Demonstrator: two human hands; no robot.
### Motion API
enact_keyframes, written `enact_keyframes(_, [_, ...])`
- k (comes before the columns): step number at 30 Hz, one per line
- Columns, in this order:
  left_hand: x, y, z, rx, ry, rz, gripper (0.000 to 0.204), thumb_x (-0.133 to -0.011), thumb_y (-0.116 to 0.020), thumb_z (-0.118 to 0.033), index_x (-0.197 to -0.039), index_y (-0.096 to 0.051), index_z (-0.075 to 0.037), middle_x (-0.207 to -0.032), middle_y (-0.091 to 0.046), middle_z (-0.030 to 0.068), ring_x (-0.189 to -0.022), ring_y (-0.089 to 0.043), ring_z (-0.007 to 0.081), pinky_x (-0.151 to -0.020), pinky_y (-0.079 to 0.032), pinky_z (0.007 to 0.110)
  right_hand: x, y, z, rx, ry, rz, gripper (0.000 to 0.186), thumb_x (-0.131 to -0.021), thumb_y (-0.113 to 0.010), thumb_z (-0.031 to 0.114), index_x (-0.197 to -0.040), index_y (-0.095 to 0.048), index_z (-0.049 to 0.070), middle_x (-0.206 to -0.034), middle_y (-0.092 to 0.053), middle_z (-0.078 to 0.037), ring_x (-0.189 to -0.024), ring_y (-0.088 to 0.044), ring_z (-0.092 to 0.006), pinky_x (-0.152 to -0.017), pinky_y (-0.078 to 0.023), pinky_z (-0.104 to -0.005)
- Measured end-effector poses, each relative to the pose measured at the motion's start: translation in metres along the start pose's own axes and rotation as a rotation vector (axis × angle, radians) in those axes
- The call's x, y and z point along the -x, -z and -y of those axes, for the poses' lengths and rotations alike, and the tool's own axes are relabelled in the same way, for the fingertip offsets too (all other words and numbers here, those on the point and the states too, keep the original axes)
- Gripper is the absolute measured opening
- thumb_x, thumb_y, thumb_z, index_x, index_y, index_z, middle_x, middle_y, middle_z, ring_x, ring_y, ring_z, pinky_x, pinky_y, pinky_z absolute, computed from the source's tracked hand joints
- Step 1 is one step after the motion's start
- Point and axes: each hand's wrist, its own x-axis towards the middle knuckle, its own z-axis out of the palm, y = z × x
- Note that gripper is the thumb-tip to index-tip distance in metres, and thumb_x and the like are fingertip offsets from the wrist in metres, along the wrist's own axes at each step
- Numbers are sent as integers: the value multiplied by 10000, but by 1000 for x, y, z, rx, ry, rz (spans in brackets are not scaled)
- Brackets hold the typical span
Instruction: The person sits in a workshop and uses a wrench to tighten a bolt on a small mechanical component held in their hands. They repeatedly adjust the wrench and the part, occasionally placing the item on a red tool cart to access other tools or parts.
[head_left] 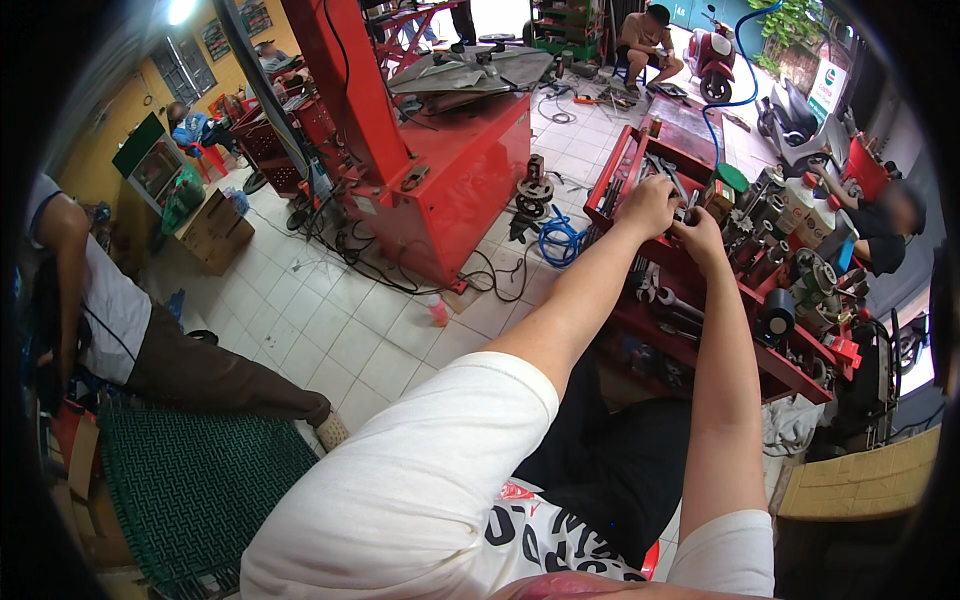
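Note:
Both my arms reach forward to a red tool cart [600, 200], and my hands meet over its tray of tools. My left hand [648, 207] is closed, fingers curled downward. Close beside it, my right hand [697, 240] is closed too, with its fingertips near the left ones. Something small and dark shows between them, but the fingers mostly cover it and I cannot make out its kind. Several wrenches [668, 297] lie in the tray below my hands. A jar with a green lid [732, 178] stands just beyond my right hand.
Metal parts and white bottles [800, 208] crowd the cart's right side, near a black cylinder [777, 312]. Left of the cart are a coiled blue hose [563, 240], a red machine [450, 190] and a pink bottle [438, 310]. Other people sit or bend nearby.

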Motion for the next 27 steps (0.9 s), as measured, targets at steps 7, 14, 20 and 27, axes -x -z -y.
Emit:
enact_keyframes(7, [-1,-5,-1,-9,-54,75,257,-947,-707,-285,-985,-732,-31,-1065,-700,173,-1037,-671,396,-901,-531,491,-5,-3,-13,369,276,-147,521,-796,-817,331,-1177,-709,-8,-1047,-752,-233,-1027,-734,-349,-940,-544,-412])
enact_keyframes(14, [0,0,3,-6,-52,104,263,-948,-705,-284,-985,-723,-24,-1057,-706,167,-1044,-673,394,-909,-532,487,-4,-5,-5,231,198,50,462,-861,-762,265,-1236,-700,2,-1155,-752,-210,-1065,-716,-278,-954,-528,-388])
enact_keyframes(20, [0,-1,-1,-29,-22,64,245,-945,-712,-272,-992,-728,-33,-1068,-706,162,-1051,-671,395,-918,-526,495,0,-2,0,216,146,-2,562,-797,-804,377,-1185,-711,-19,-1068,-763,-209,-990,-742,-304,-909,-549,-401])
enact_keyframes(27, [2,1,-2,-24,-1,-35,244,-941,-729,-288,-984,-732,-48,-1069,-703,157,-1052,-671,382,-920,-518,492,2,1,1,138,153,-68,516,-822,-766,390,-1099,-705,-42,-960,-761,-158,-894,-726,-221,-829,-553,-363])
